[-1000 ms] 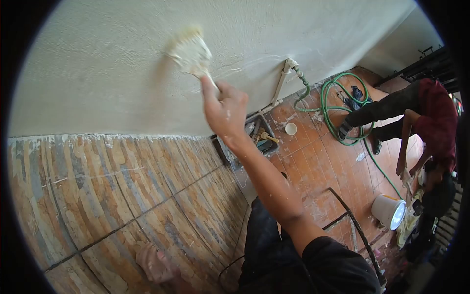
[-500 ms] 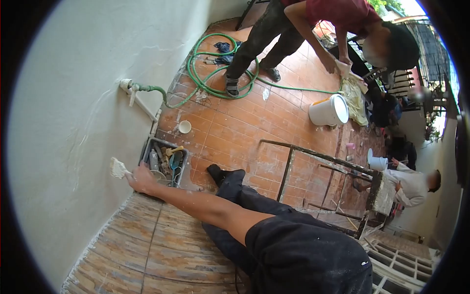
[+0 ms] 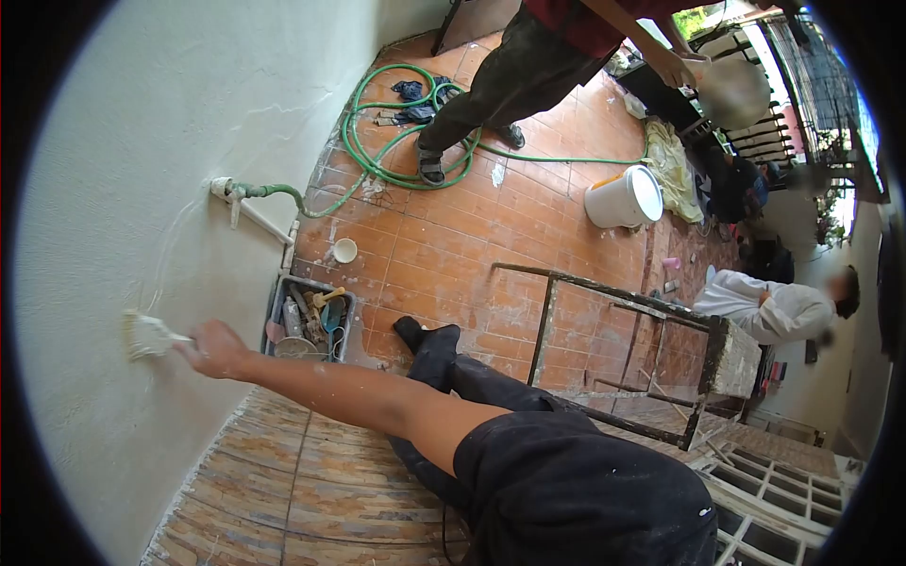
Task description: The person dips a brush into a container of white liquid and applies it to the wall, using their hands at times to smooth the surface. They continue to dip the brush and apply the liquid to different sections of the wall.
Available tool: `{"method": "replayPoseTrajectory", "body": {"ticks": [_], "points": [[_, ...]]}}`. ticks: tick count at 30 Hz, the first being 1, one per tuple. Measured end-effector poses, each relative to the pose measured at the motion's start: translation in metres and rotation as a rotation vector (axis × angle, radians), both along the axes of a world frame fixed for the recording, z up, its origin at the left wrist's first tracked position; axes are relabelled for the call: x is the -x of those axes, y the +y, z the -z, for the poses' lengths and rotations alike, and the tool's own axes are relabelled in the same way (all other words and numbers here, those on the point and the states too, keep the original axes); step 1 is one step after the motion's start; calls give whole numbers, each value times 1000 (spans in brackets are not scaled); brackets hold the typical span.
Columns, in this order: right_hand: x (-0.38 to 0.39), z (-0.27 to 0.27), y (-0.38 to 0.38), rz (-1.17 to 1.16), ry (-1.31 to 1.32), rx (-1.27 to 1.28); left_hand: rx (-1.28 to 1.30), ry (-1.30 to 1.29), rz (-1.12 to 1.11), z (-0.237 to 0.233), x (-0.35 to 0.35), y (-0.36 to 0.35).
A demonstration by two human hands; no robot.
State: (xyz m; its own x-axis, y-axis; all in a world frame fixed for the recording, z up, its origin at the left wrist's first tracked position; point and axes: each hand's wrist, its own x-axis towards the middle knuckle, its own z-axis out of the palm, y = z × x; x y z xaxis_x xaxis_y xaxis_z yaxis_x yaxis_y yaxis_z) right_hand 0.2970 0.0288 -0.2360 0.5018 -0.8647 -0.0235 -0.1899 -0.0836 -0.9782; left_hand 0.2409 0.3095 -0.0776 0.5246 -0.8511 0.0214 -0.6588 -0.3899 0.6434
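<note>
My right hand (image 3: 215, 351) is closed around the handle of a wide paintbrush (image 3: 151, 337). Its pale, whitish bristles touch the light wall (image 3: 104, 236), where wet-looking streaks show nearby. Below the wrist, at the wall's foot, sits a grey tub (image 3: 351, 325) with several tools in it, among them a blue-bladed one and one with a yellowish handle. My left hand is out of the frame.
A green hose (image 3: 354, 141) runs from a wall tap (image 3: 231, 191) and coils around a co-worker's feet (image 3: 431, 170). A small white cup (image 3: 344, 250), a white bucket (image 3: 623, 196) and a metal-framed stand (image 3: 552, 325) occupy the tiled floor. Another person (image 3: 774, 307) in white is farther off.
My right hand has moved the paintbrush outward along the wall, and its bristles now press on the surface. The co-worker in red has shifted, with their hands higher in the view.
</note>
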Motion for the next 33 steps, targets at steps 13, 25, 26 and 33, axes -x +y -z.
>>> {"method": "replayPoseTrajectory", "body": {"ticks": [13,25,26,33], "points": [[-19,-124,14,59,-310,0,99,128,-168,21,10,1],[-6,-32,26,-133,64,-64,199,156,-463,22,30,21],[2,-12,27,-152,120,-95,203,145,-520,19,36,28],[-15,-36,57,25,49,27,210,116,-724,13,39,50]]}}
